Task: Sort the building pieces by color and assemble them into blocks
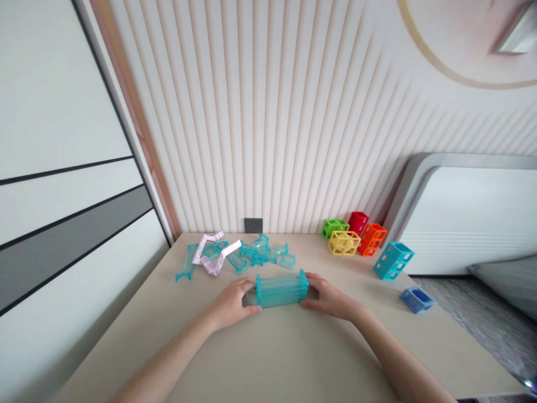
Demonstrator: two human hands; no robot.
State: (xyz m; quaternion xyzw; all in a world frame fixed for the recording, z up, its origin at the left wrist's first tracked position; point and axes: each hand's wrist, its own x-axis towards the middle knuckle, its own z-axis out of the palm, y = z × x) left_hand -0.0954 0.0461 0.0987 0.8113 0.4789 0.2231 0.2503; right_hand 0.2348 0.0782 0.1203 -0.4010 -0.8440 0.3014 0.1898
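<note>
A stack of clear teal track pieces (282, 289) lies flat on the beige table (272, 358), near its middle. My left hand (233, 303) grips the stack's left end with fingers curled round it. My right hand (329, 296) holds the right end the same way. Behind the stack lies a loose pile of more teal track pieces (255, 253) with a pale pink zigzag piece (212, 254) among them.
Open-frame cube blocks stand at the back right: green (334, 226), red (358, 221), yellow (344, 243), orange (371, 239), and a teal double block (393, 260). A small blue block (416, 299) lies near the right edge. A wall socket (253, 225) sits behind the table.
</note>
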